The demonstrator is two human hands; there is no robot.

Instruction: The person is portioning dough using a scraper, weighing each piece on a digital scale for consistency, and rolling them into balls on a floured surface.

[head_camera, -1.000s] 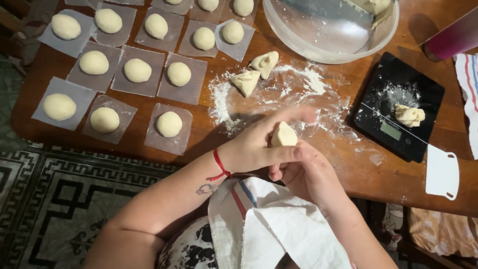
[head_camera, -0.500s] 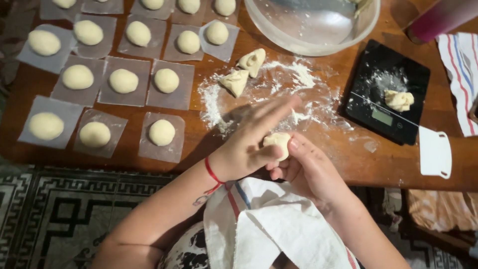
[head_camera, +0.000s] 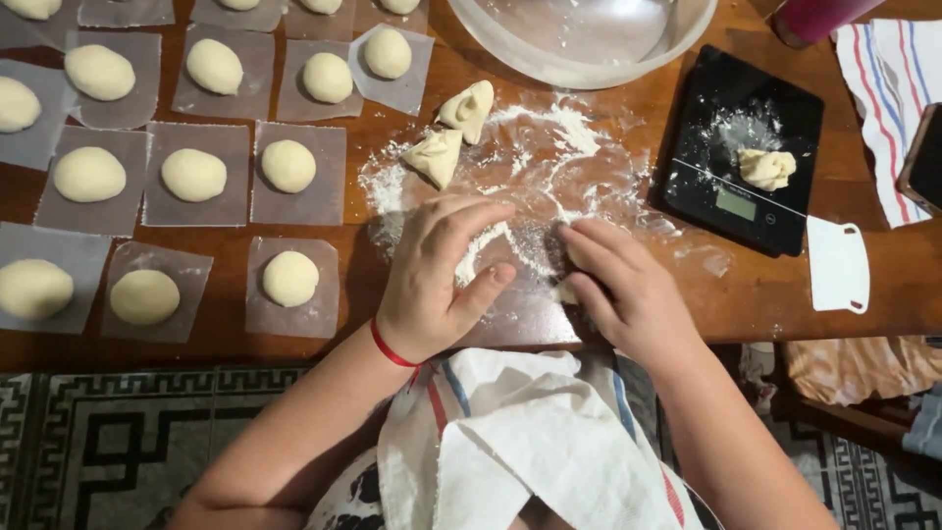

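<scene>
Head view. My right hand lies cupped, palm down, on the floured patch of the wooden table. Its fingers curl over a small dough piece, of which only a pale edge shows at the thumb side; the cupped palm keeps the piece trapped against the board so that it can turn under pressure. My left hand rests just beside it, fingers spread fairly wide and holding nothing, fingertips touching the flour, placed as a steadying wall on the left of the piece. A red cord circles that wrist.

Beyond the hands, 2 rough-cut dough wedges wait at the far edge of the flour, near the rim of a clear mixing bowl. To the left, shaped dough balls sit 1 to a square of parchment, in rows, well apart from my hands. To the right, a black kitchen scale carries 1 ragged lump of dough, and a white plastic scraper lies just beside it. A striped cloth lies at the far right corner. Nothing stands between my hands and the wedges; the nearest ball on its paper limits room on the left.
</scene>
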